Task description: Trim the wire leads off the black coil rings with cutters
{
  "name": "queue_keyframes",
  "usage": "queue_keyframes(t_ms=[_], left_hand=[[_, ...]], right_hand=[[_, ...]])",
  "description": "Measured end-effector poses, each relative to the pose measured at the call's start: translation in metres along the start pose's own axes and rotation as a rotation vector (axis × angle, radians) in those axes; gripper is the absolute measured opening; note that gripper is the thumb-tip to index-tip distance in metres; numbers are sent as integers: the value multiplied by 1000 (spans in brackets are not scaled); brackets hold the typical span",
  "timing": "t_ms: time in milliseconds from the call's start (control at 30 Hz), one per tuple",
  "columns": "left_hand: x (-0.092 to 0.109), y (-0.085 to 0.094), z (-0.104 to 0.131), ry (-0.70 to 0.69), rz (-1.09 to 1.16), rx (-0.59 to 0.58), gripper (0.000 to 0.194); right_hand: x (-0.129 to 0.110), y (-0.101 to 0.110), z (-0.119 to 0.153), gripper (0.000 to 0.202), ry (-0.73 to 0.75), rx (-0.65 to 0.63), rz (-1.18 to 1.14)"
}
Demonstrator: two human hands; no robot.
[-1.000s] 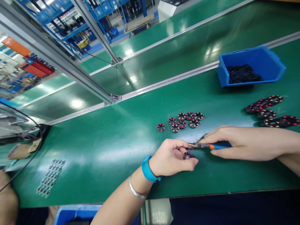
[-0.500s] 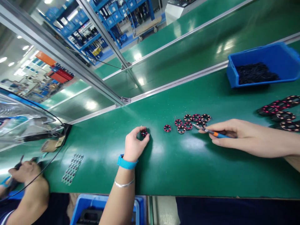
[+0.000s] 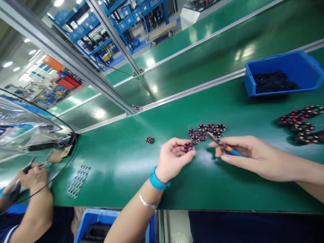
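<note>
My left hand [image 3: 174,158], with a blue wristband, pinches a small black ring with pink segments [image 3: 188,147] between thumb and fingers, just above the green bench. In my right hand [image 3: 245,152] is a pair of cutting pliers [image 3: 224,145] with blue and orange handles, its jaws pointing up and left. The jaw tips are beside a group of similar rings [image 3: 202,136], some pink and some cream-coloured, lying on the bench. One more ring [image 3: 149,139] lies by itself to the left of my left hand.
A blue bin [image 3: 280,72] of thin black pieces stands at the back right. Stacked rings [image 3: 303,123] are at the right edge. On the left lies a sheet of small parts [image 3: 79,181], near a co-worker's hand [image 3: 35,177]. A metal rail [image 3: 177,96] runs behind.
My left hand has let go of one ring on the bench, moved right and picked up the single ring near the group. My right hand stays near the group with the pliers.
</note>
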State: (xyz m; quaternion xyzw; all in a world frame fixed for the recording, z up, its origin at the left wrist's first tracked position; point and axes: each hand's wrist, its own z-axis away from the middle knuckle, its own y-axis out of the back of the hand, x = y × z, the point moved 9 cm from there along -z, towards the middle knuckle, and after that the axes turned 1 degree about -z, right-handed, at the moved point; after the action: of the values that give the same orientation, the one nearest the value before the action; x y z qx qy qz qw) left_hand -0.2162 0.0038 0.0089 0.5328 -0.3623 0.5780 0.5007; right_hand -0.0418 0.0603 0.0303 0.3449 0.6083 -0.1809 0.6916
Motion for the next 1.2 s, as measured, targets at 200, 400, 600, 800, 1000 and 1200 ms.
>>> queue_keyframes(t_ms=[200,400,600,800,1000,1200], left_hand=[[-9,-64,24,318,420,-263,49],[-22,-78,25,402,462,-302,53],[-26,-79,30,459,440,-343,51],[-26,-82,31,466,463,-369,54],[-29,-82,33,490,435,-390,54],[-32,-86,35,452,412,-397,52]], right_hand=[[-1,-4,2,32,-23,116,-185],[3,-7,-4,21,-34,90,-209],[6,20,-6,27,-28,258,-239],[8,-4,-6,19,-79,58,-189],[4,14,-4,26,-24,240,-203],[-7,0,-5,13,29,189,-60]])
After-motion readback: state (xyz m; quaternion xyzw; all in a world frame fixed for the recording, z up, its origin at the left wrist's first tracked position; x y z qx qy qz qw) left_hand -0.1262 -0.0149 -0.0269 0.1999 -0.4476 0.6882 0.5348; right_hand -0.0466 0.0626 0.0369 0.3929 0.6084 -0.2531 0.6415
